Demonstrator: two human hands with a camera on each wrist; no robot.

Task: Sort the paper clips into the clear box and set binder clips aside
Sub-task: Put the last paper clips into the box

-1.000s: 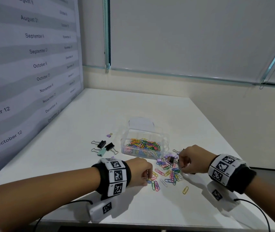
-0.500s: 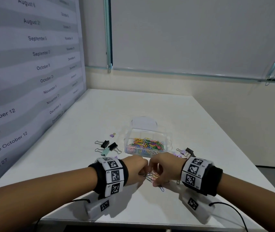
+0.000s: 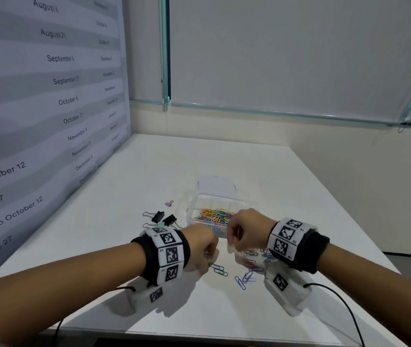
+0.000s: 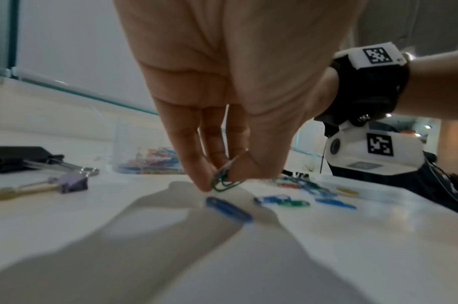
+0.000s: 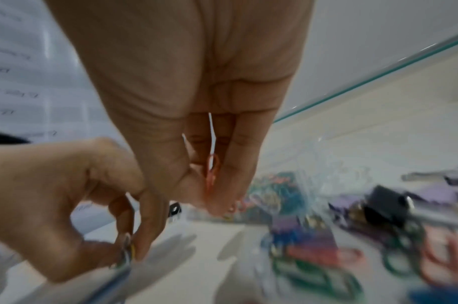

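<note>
1. The white bench [image 3: 149, 171] carries everything, with a wall calendar [image 3: 36, 96] standing along its left edge.
2. The clear box [image 3: 200, 209] sits mid-bench, already part filled with coloured paper clips [image 3: 215, 214].
3. Set-aside binder clips [image 3: 164, 219] lie just left of the box; they are stiff and springy, best taken by the body, not the wire handles.
4. The left hand [image 4: 222, 92] hovers low over the bench, its grip pinched on a green paper clip [image 4: 223, 182].
5. The right hand [image 5: 196, 102] is raised near the box front, its grip closed on a reddish paper clip [image 5: 212, 174].
6. Loose paper clips [image 3: 243, 278] remain scattered below both hands. They look light, thin and slick, lying flat, so a fingertip pinch at one looped end should lift them; they may tangle.
</note>
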